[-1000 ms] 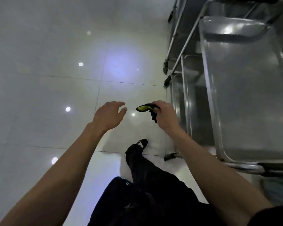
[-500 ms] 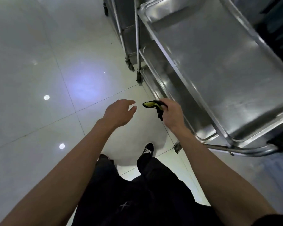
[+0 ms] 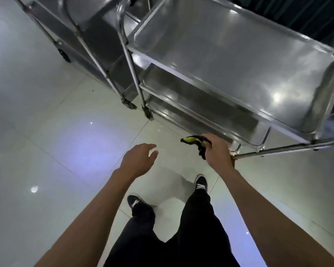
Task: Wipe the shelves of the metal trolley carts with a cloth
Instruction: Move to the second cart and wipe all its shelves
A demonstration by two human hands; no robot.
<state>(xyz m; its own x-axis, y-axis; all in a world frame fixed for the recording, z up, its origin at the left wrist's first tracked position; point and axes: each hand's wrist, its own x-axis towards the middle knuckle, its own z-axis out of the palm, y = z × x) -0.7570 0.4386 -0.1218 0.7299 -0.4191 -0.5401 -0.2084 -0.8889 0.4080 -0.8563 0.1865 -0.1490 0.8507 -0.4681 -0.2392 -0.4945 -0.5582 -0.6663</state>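
Two stainless-steel trolley carts side by side on a glossy pale tiled floor point(image 3: 46, 143), seen from above and at an angle. At far left, bare shiny tile with small bright spots of reflected ceiling light and a soft bluish glare patch. Up at top left, the farther metal trolley cart point(image 3: 89, 37), tubular legs slanting down to a dark caster wheel point(image 3: 65, 55) at its outer corner. Just beside it to the right, the nearer three-tier steel trolley cart point(image 3: 229, 60): wide top shelf point(image 3: 239, 54) with raised rim, gleaming with highlights; middle shelf point(image 3: 191, 93) and bottom shelf point(image 3: 197, 116) partly visible beneath, in shadow. Lower centre-left, bare left hand point(image 3: 138, 160) out over the floor, fingers relaxed and spread, grasping nothing, apart from both carts. To its right, bare right hand point(image 3: 216, 151) near the front corner of the nearer cart's bottom shelf, fingers curled round a bunched yellow-and-black cloth point(image 3: 194, 141); yellow end sticking out leftward, dark end hanging below the knuckles. Cloth off the shelves, in the air just in front of the lowest tier's edge. Below, dark trousers point(image 3: 181, 237) and two dark sneakers with white laces point(image 3: 201, 183) planted on the tiles. At far right, horizontal tubular handle rail point(image 3: 287, 147) of the nearer cart jutting toward the right forearm.
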